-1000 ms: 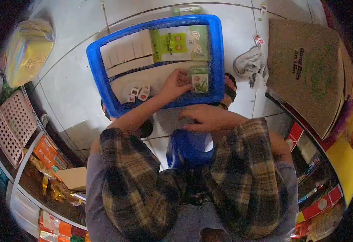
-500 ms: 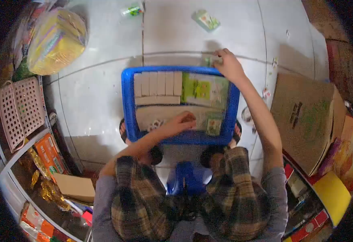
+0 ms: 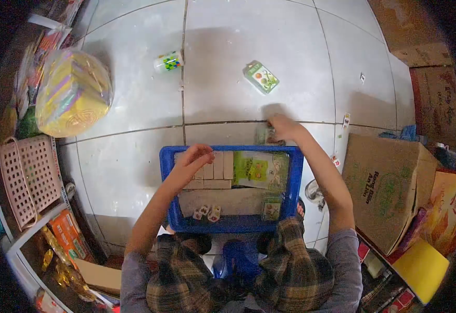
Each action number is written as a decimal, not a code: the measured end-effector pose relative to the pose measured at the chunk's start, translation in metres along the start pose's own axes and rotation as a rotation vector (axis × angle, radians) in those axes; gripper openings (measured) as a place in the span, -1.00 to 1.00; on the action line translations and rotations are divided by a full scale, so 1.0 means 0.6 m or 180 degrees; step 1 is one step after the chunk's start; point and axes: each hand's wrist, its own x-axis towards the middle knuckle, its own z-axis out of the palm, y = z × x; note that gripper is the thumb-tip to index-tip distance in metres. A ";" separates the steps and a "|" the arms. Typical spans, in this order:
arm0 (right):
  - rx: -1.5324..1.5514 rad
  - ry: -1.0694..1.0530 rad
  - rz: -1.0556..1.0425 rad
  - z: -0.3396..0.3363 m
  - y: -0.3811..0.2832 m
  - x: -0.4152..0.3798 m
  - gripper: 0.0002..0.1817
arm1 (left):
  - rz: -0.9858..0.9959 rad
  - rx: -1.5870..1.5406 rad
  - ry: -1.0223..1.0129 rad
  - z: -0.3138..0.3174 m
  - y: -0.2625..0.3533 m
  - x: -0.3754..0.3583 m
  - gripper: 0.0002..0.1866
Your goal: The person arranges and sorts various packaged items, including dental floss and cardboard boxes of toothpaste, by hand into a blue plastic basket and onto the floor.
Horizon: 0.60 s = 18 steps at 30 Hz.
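Note:
A blue basket (image 3: 299, 177) lies in front of my knees. Inside it are pale boxes (image 3: 207, 184) at the upper left, a green packet (image 3: 251, 169), a small green-and-white pack (image 3: 271, 209) at the lower right and several small printed pieces (image 3: 213, 213). My left hand (image 3: 199, 158) hovers over the basket's upper left part, fingers bent and apart, with nothing in them. Just beyond the upper right rim, my right hand (image 3: 282, 128) is closed around a small greenish pack (image 3: 263, 134), partly hidden and blurred.
Ahead on the tiled floor lie a green card pack (image 3: 262, 77) and a clear patterned container (image 3: 169, 61). On the left are a wrapped yellow bundle (image 3: 74, 94) and a pink basket (image 3: 31, 177). A cardboard box (image 3: 381, 182) stands at the right.
The view has tilted, so the blue basket appears lower. My left hand has moved from the basket's lower middle to its upper left. My right hand remains near the upper right rim.

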 end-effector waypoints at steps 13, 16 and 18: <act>0.0451 0.0886 0.0194 -0.100 -0.028 0.005 -0.43 | 0.1688 0.4618 0.1402 -0.185 0.104 0.206 -0.66; 0.0311 0.2419 0.0145 -0.098 0.024 0.090 -0.55 | 0.2147 0.5759 0.1463 -0.250 0.098 0.292 -0.42; 0.0143 0.2080 0.0421 -0.099 0.028 0.124 -0.53 | 0.2057 0.6217 0.1852 -0.267 0.093 0.315 -0.32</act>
